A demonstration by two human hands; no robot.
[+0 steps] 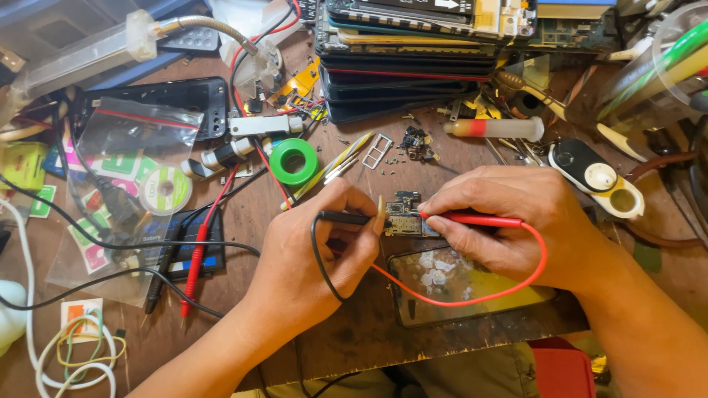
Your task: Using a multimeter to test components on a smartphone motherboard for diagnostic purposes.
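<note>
Our left hand (313,247) pinches the black probe (346,217), our right hand (509,221) the red probe (472,220) — both lie level, tips meeting on the small circuit board (404,215).

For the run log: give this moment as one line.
left hand: holds black probe | right hand: holds red probe | both tips on small circuit board | wooden bench

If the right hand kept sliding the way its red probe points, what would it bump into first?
The right hand aims its red probe leftward, tip already on the small circuit board. Just beyond is likely the left hand with the black probe.
</note>
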